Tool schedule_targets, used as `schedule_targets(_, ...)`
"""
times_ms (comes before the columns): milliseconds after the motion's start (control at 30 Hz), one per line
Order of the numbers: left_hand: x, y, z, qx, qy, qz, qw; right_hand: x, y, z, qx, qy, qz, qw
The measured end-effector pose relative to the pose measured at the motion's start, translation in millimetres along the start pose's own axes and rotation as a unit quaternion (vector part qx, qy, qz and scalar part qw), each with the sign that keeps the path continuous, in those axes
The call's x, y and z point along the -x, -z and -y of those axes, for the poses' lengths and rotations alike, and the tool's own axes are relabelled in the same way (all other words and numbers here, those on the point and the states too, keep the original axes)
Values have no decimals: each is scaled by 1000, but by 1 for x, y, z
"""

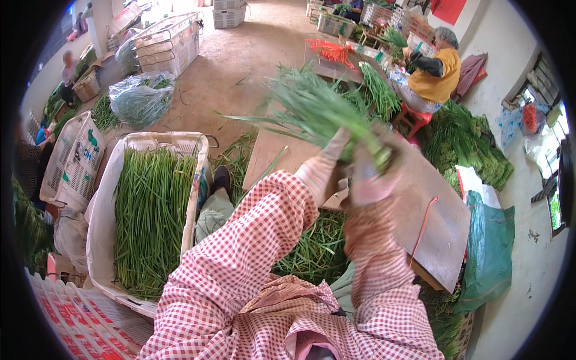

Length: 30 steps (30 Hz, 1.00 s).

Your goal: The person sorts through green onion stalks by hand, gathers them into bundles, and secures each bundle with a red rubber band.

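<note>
Above the wooden worktable [432,216], a bunch of long green leafy stalks, seemingly garlic chives [310,103], is held at its stem end. My left hand [335,148], in a light glove or sleeve cuff, grips the stems from the left. On the other side my right hand [375,168] closes around the pale butt ends; motion blurs it and hides its fingers. The leaves fan out towards the far left. A single red tie [424,231] lies on the tabletop to the right of my right forearm.
At my left stands a white plastic crate [92,252] packed with green stalks. Loose leaves [315,247] lie below the table edge. Red ties [330,51] and more bunches [378,87] rest farther off, near a seated person [438,76]. A green sack [488,252] stands right.
</note>
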<state>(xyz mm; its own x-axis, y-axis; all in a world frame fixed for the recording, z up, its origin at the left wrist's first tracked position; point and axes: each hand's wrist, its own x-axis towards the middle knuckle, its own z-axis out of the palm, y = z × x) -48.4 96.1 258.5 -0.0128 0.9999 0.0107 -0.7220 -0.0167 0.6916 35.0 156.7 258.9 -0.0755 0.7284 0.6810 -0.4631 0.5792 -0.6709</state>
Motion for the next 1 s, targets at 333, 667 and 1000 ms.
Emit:
schedule_targets(333, 79, 172, 152, 141, 176, -208, 952, 188, 102, -79, -311, -539, 5, 783)
schedule_targets(667, 89, 149, 156, 71, 204, -241, 946, 180, 98, -80, -38, -547, 127, 827)
schedule_targets(1000, 84, 156, 160, 100, 114, -209, 966, 147, 111, -72, 50, -474, 122, 871)
